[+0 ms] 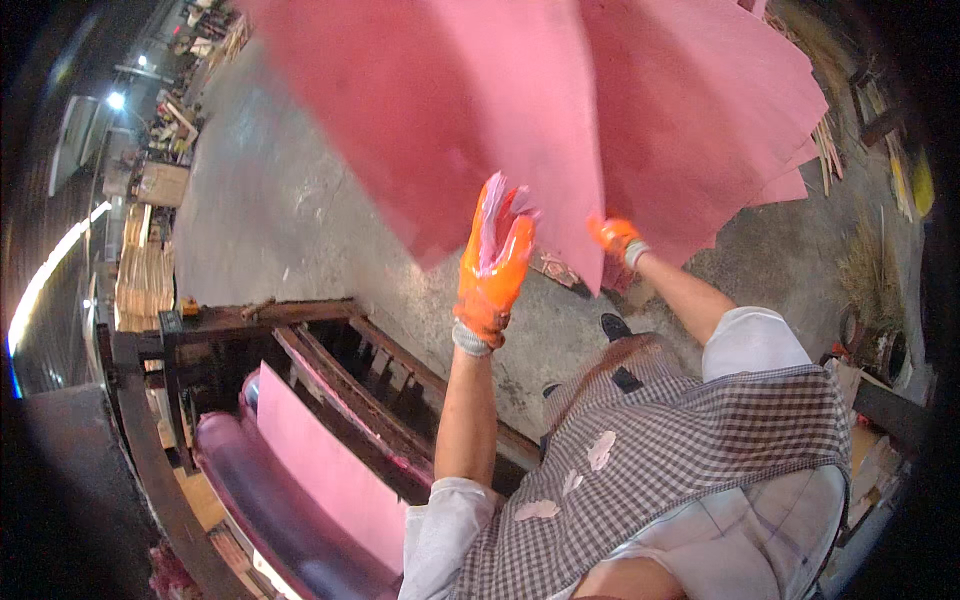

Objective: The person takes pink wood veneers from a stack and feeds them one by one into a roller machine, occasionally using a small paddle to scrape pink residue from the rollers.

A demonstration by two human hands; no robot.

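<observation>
A large pink sheet point(540, 120) spreads ahead of me, its near corner hanging down beside my hands. My right hand point(617, 238), in an orange glove with a grey cuff, has its fingers closed at the right edge of this sheet. Just left of it, my left hand point(495, 255) is raised in front of the sheet. Its wet-looking orange glove is smeared with pink, and the thumb stands apart from the fingers with nothing between them. More pink sheets point(690, 130) lie overlapped behind, toward the right.
At lower left stands a dark-framed machine point(260, 318) with a pink-coated roller point(270, 510) and a pink board point(320, 460) alongside it. Stacked wooden pieces point(143, 270) are at far left. A grey concrete floor point(280, 200) stretches ahead. Debris point(870, 260) lies at the right.
</observation>
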